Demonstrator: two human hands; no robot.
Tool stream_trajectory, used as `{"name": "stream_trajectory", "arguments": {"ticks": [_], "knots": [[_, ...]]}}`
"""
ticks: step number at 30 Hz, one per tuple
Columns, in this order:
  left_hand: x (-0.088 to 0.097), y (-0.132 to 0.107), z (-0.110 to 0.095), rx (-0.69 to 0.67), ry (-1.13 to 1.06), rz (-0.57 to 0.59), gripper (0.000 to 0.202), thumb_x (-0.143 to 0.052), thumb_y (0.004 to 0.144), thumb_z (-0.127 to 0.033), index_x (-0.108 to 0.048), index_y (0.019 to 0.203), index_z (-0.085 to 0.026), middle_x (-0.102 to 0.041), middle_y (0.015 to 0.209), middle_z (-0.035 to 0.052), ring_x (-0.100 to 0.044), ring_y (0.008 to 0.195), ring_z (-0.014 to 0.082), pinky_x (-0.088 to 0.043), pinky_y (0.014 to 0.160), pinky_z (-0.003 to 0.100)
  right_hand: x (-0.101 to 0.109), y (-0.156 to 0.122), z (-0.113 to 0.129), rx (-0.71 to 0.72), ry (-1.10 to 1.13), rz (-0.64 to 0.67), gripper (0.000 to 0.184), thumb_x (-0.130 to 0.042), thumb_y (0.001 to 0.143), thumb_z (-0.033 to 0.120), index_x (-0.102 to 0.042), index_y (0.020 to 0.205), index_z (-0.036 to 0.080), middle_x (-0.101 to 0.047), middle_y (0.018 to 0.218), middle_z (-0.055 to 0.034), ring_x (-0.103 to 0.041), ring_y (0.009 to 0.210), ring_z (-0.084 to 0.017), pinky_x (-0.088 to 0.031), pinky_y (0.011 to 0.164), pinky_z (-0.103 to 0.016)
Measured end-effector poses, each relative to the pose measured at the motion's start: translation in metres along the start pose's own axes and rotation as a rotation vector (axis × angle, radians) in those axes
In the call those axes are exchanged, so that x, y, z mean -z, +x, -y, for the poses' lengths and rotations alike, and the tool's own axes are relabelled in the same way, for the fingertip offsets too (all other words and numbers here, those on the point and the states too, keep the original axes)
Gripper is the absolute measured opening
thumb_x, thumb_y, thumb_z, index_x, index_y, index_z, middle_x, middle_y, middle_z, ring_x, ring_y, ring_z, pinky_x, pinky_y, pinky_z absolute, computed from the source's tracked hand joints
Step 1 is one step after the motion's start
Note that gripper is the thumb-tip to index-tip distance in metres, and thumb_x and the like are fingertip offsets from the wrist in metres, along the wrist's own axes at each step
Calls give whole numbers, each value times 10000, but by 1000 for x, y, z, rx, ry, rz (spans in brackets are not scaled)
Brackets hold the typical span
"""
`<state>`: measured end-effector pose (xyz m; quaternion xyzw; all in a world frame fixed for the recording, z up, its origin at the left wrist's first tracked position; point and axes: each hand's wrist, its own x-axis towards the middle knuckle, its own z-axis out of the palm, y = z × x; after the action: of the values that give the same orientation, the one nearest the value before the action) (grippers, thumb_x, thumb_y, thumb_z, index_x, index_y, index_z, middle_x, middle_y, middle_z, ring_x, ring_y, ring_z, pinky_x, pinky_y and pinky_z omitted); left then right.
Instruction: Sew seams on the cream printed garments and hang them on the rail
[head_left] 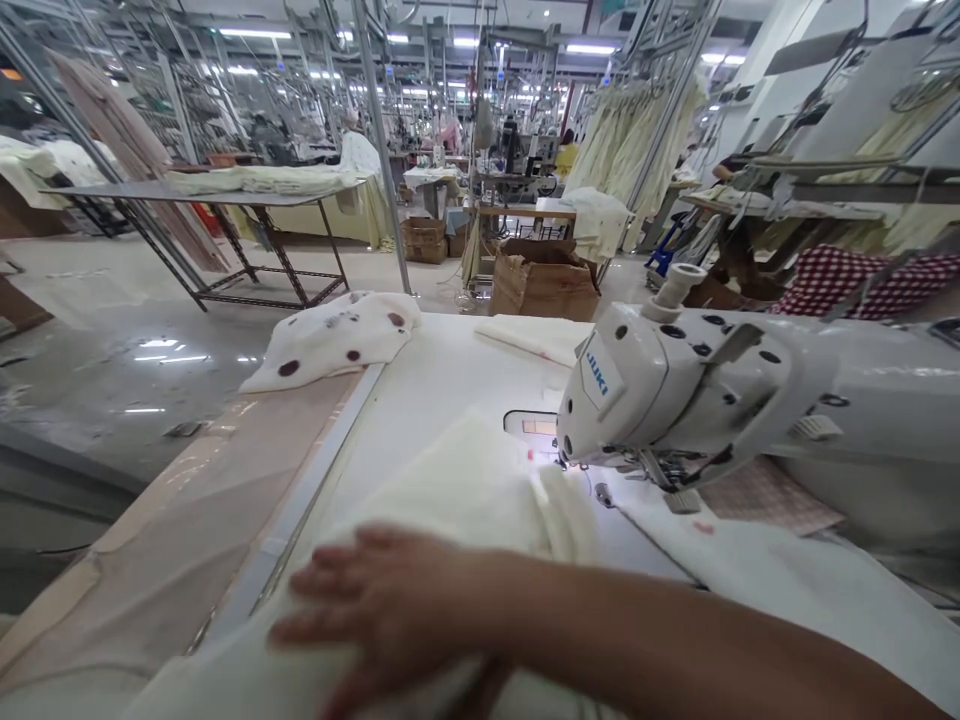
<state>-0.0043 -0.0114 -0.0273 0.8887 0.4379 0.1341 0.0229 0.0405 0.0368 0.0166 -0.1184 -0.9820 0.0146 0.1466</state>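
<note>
**Sewing station, seen from head height.** Right hand (382, 610) palm down and flat, fingers (337, 570) spread apart and pressing on pale cream fabric (450, 500), with no pinch. Forearm across the lower right of the view. Cream fabric in soft folds on the white machine table (420, 400), its thick folded edge just before the presser foot (645, 470) of a white JUKI sewing machine (675, 390). Further white cloth (772, 580) to the right of the foot, running toward the lower right, below the forearm. Pink checked fabric (772, 495) beneath the machine head. Along the table's left side, a metal edge strip (315, 510). At the far end of the table, a white cloth with dark red spots (330, 340) and a folded white cloth (532, 335). Beyond, on the factory floor, an open cardboard box (544, 280), a steel-framed table (202, 195) with stacked cloth, and pale garments on a hanging rail (637, 150). In the distance, a co-worker in a yellow top (566, 155).
</note>
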Motion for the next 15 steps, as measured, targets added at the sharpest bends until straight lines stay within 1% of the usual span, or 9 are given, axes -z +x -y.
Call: {"name": "stream_trajectory", "arguments": {"ticks": [1,2,4,6,7,9,11,13,15], "knots": [[6,-5,3,-29,2,18,332,-437,834,-356,-541,1146,-399,-635,1049,9,-534,1062,260,-431,877,513,-5,5,-19,-123,-97,5,563,-412,800,670,-501,1237,325,-480,1336,60,-400,1251,-138,-358,995,-318],[11,-9,8,-46,-12,11,314,-419,848,-349,-560,1128,-369,-634,1051,23,-541,1043,242,-431,898,482,-8,8,-39,-251,-146,-11,516,-385,853,595,-503,1243,278,-474,1342,25,-396,1249,-146,-339,987,-316],[21,-14,25,-40,-18,-21,335,-369,883,-325,-555,1155,-268,-603,1131,77,-525,1073,231,-405,951,451,-6,6,-67,-481,-218,-54,574,-57,955,319,-461,1244,32,-478,1299,-102,-403,1208,-220,-329,922,-374],[30,-18,51,-62,9,-53,391,-339,908,-315,-498,1227,-155,-525,1251,148,-464,1170,259,-349,998,482,2,-11,-70,-604,-243,-92,417,-228,966,209,-471,1257,37,-466,1315,-183,-405,1229,-267,-367,936,-441],[35,-21,66,-104,28,-39,415,-343,915,-320,-458,1268,-134,-471,1313,165,-421,1220,275,-321,1012,502,8,-25,-60,-603,-241,-96,382,-326,947,206,-456,1279,67,-445,1343,-170,-383,1255,-262,-365,970,-442],[47,-30,92,-208,66,46,460,-381,914,-361,-388,1335,-178,-368,1404,146,-349,1282,293,-298,1019,512,19,-63,-26,-496,-208,-66,390,-461,905,309,-474,1270,172,-477,1343,-59,-386,1267,-211,-370,1013,-402],[60,-38,105,-252,97,146,488,-424,897,-406,-366,1354,-248,-333,1432,114,-331,1295,296,-317,1003,492,31,-106,13,-433,-191,-25,317,-460,902,307,-534,1189,196,-503,1320,-49,-409,1251,-230,-377,1002,-470],[72,-39,99,-213,119,176,468,-458,878,-422,-433,1310,-244,-378,1402,130,-367,1264,317,-358,955,486,42,-143,42,-489,-246,-128,237,-470,889,232,-587,1089,183,-570,1232,-88,-448,1203,-261,-385,958,-484],[78,-27,77,-176,89,171,335,-478,874,-350,-553,1172,-216,-478,1305,138,-459,1162,313,-398,893,470,51,-162,58,-532,-216,-202,207,-480,889,230,-596,1052,176,-648,1022,-89,-564,982,-225,-432,836,-404]]}}
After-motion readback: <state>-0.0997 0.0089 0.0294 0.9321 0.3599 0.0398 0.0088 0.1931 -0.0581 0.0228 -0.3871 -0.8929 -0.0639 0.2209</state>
